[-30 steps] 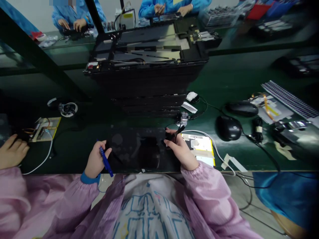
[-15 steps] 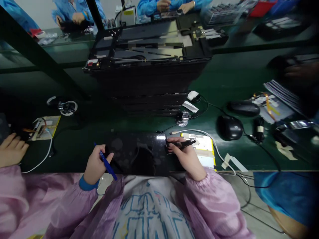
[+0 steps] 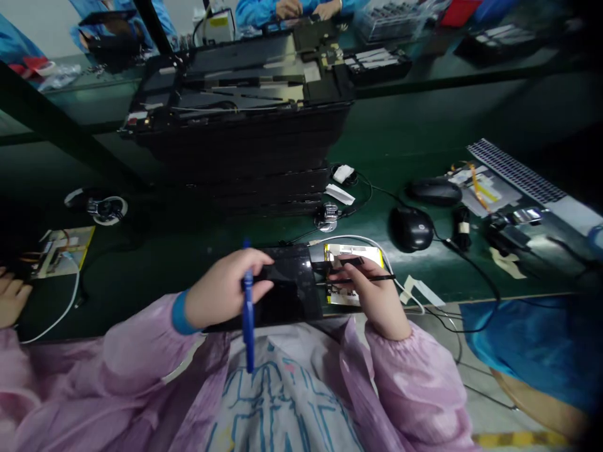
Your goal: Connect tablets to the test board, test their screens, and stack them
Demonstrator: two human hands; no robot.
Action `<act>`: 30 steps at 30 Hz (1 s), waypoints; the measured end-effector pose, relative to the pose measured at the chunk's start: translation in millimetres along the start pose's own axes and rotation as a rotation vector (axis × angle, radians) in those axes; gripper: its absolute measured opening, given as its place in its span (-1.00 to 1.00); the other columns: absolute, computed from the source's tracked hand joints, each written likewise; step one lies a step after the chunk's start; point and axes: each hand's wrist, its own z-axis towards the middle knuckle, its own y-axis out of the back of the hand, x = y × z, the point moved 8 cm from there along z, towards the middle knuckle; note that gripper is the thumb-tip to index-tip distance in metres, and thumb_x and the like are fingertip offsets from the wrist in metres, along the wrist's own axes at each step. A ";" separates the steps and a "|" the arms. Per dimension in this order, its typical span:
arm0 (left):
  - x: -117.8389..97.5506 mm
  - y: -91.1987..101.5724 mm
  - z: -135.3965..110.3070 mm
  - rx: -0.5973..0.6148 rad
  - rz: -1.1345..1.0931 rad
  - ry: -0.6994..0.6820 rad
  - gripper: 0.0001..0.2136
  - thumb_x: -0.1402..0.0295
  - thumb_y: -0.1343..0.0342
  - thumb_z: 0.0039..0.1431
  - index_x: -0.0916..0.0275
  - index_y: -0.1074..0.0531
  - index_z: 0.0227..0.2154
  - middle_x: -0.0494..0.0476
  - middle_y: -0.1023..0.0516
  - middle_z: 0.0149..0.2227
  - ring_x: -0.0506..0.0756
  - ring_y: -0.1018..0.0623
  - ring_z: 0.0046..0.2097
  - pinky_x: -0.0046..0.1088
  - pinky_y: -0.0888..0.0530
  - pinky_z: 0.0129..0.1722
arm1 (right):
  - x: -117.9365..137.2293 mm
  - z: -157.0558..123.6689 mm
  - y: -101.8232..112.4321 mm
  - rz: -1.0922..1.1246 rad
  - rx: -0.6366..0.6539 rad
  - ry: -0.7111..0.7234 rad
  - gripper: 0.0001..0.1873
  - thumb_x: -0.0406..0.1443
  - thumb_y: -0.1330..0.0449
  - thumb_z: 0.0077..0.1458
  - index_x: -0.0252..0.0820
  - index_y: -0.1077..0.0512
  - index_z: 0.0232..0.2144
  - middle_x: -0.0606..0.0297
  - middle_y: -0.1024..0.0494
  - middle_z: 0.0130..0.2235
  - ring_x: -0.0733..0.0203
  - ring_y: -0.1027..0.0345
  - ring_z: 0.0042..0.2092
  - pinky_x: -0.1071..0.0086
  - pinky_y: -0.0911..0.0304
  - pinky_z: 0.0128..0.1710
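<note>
A dark glossy flat panel (image 3: 294, 276), like a tablet screen, lies at the table's front edge before me. Over its left part is my left hand (image 3: 223, 289), closed around a blue pen (image 3: 249, 333) that points down toward my shirt. Its thumb and forefinger reach over the glass; whether they touch it I cannot tell. My right hand (image 3: 377, 298), at the panel's right edge, is closed on a slim dark tool (image 3: 384, 277). The same fingers are at a small black connector piece (image 3: 352, 262) beside the panel. Under them lies a yellow-edged board (image 3: 346, 299), partly hidden.
A tall stack of dark panels (image 3: 245, 144) stands behind. To the right are two black mice (image 3: 412, 229), a white cable (image 3: 367, 240), paper strips (image 3: 424, 290) and a keyboard (image 3: 518, 172). A neighbour's hand (image 3: 12, 295) rests at far left; people in blue work across the table.
My left hand has moved right, from the panel's left edge to over the glass, carrying the pen. My right hand has shifted slightly right, with the black connector piece now showing at its fingers.
</note>
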 end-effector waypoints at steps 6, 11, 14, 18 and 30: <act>-41.9 -92.1 87.2 0.239 -0.159 -0.147 -0.88 0.38 -0.07 0.12 0.20 -0.21 -0.41 0.00 -0.37 -0.44 0.00 -0.35 -0.42 -0.46 -0.28 -0.39 | 2.0 -3.6 -7.4 0.026 0.084 0.090 -0.63 0.01 -0.27 -0.02 -0.12 -0.47 -0.31 0.27 -0.58 -0.38 0.13 -0.52 -0.35 0.21 -0.49 -0.33; -20.6 -107.4 107.2 0.203 -0.292 -0.047 -0.84 0.36 -0.04 0.14 0.20 -0.16 -0.48 -0.08 -0.31 -0.52 -0.04 -0.29 -0.47 -0.50 -0.23 -0.41 | 9.5 -1.9 14.5 -0.276 -0.032 0.283 -0.76 -0.10 -0.17 0.11 -0.13 -0.47 -0.33 0.25 -0.58 -0.37 0.15 -0.49 -0.36 0.24 -0.41 -0.30; -10.2 -104.4 107.5 0.183 -0.248 -0.003 -0.84 0.39 -0.06 0.10 0.20 -0.17 -0.49 -0.10 -0.27 -0.55 -0.04 -0.28 -0.50 -0.49 -0.22 -0.42 | 17.6 -2.3 21.4 -0.497 -0.084 0.463 -0.85 -0.20 -0.14 0.14 -0.13 -0.47 -0.32 0.24 -0.57 -0.34 0.14 -0.46 -0.32 0.23 -0.36 -0.27; -8.4 -107.3 108.5 0.147 -0.007 -0.017 -0.87 0.49 -0.04 0.07 0.22 -0.21 -0.52 -0.04 -0.34 -0.52 0.02 -0.37 -0.40 -0.38 -0.26 -0.22 | 23.5 -5.5 11.8 -0.696 -0.027 0.684 -0.86 -0.29 -0.12 0.16 -0.12 -0.47 -0.28 0.21 -0.56 -0.26 0.11 -0.40 -0.20 0.17 -0.30 -0.17; -6.2 -120.6 103.4 0.085 0.181 0.111 -0.89 0.53 -0.01 0.07 0.21 -0.32 -0.50 0.06 -0.43 -0.45 0.10 -0.41 -0.28 -0.27 -0.23 -0.09 | 15.1 -8.0 1.7 -0.941 0.049 0.709 -0.69 -0.11 -0.28 0.05 -0.08 -0.49 -0.16 0.17 -0.47 -0.09 0.01 -0.29 -0.06 0.10 -0.19 -0.09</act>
